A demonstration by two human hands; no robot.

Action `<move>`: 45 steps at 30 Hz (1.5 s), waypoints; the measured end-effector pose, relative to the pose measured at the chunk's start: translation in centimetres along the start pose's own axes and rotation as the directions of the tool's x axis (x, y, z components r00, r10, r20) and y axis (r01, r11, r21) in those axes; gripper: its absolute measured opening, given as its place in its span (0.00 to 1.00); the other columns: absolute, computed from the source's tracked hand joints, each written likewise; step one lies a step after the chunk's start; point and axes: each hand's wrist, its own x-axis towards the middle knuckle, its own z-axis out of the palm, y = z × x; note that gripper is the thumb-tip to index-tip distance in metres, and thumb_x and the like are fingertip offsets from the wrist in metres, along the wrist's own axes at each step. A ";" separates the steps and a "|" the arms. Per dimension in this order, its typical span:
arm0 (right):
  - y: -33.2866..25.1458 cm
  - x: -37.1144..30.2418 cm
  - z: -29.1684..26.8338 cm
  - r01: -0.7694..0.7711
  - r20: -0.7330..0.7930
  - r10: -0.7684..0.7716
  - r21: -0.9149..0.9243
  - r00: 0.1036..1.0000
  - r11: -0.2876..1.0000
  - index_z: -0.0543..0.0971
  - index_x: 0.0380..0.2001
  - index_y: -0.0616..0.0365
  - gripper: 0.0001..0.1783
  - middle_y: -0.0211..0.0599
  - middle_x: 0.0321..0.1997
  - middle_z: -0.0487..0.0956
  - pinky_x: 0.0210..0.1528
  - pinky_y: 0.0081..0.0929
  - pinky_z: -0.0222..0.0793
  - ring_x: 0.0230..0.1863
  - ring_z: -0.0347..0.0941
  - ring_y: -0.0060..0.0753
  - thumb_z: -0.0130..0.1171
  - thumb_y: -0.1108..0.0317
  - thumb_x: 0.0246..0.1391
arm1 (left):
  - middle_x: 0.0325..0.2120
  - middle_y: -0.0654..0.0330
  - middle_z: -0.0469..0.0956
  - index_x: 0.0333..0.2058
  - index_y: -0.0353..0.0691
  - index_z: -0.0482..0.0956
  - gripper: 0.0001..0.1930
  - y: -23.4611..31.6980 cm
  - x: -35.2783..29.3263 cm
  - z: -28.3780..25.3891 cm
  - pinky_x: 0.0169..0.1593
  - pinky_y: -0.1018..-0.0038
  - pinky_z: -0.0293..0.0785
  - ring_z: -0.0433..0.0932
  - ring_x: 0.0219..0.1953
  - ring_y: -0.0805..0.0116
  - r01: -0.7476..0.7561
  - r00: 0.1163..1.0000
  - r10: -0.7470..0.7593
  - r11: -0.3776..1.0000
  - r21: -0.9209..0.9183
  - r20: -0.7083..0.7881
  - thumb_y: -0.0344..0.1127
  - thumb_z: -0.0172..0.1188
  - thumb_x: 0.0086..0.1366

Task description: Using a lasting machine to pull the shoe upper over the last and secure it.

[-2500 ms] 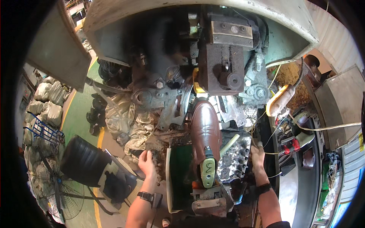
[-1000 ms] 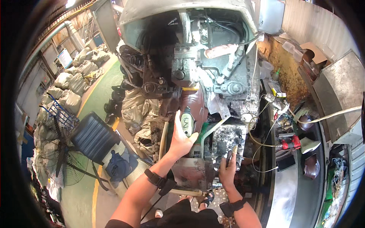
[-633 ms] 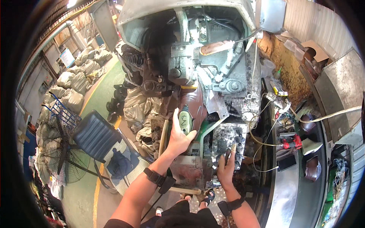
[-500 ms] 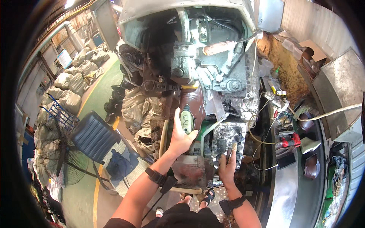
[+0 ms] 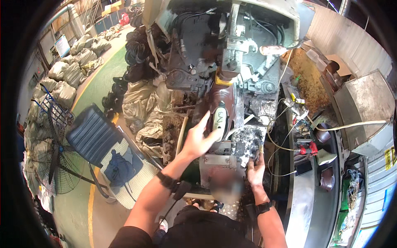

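Observation:
A brown leather shoe upper (image 5: pixel 225 93) on a pale green shoe last (image 5: pixel 220 120) sits with its far end in the machine's clamping head (image 5: pixel 226 77). My left hand (image 5: pixel 198 138) is at its near end, fingers along the left side and thumb over the last's edge. My right hand (image 5: pixel 255 171) is closed on a small tool with a dark and tan end (image 5: pixel 259 155), beside a worn, paint-spotted metal plate (image 5: pixel 250 140). The tool's kind is not clear.
The large grey machine (image 5: pixel 198 45) stands ahead. To the right are a bench (image 5: pixel 306 206) with a red-handled tool (image 5: pixel 306 149) and a black phone-like device (image 5: pixel 304 167). At left stand a black chair (image 5: pixel 97 132), a fan (image 5: pixel 53 153) and several sacks (image 5: pixel 64 93).
The view has swung, so the machine sits further right. My left hand stays at the shoe's near end. My right hand still holds the tool, now beside the metal plate's near right edge.

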 end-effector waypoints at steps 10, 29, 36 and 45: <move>-2.6 -0.9 1.5 0.032 -0.076 -0.039 -0.089 0.996 0.996 0.61 0.68 0.72 0.33 0.44 0.43 0.81 0.29 0.23 0.72 0.24 0.72 0.22 0.49 0.80 0.58 | 0.53 0.33 0.74 0.68 0.37 0.54 0.33 -15.4 -15.5 -7.5 0.60 0.53 0.70 0.73 0.58 0.35 0.585 0.802 -0.568 0.687 0.431 -0.185 0.33 0.56 0.68; -4.2 -0.8 2.4 0.020 -0.152 -0.043 -0.147 0.987 0.989 0.67 0.62 0.72 0.25 0.36 0.20 0.78 0.23 0.26 0.69 0.20 0.74 0.23 0.51 0.73 0.63 | 0.34 0.36 0.80 0.66 0.40 0.57 0.30 -19.1 -17.2 -7.0 0.38 0.44 0.76 0.80 0.34 0.33 0.374 0.927 -0.239 0.664 0.648 -0.290 0.27 0.52 0.65; -3.7 -0.8 1.8 0.092 -0.175 -0.167 -0.374 0.970 0.923 0.65 0.63 0.71 0.27 0.52 0.27 0.80 0.31 0.37 0.74 0.25 0.79 0.44 0.52 0.73 0.63 | 0.34 0.36 0.80 0.65 0.40 0.58 0.28 -19.0 -16.9 -6.5 0.38 0.44 0.76 0.80 0.34 0.33 0.360 0.931 -0.215 0.662 0.657 -0.294 0.28 0.51 0.66; -13.9 -0.2 4.7 0.432 0.189 -0.496 -0.788 0.848 0.439 0.51 0.74 0.68 0.51 0.71 0.62 0.70 0.64 0.46 0.66 0.61 0.69 0.68 0.67 0.59 0.57 | 0.35 0.35 0.80 0.65 0.40 0.60 0.25 -19.3 -16.9 -7.2 0.37 0.45 0.74 0.80 0.35 0.32 0.380 0.924 -0.247 0.691 0.615 -0.293 0.30 0.51 0.71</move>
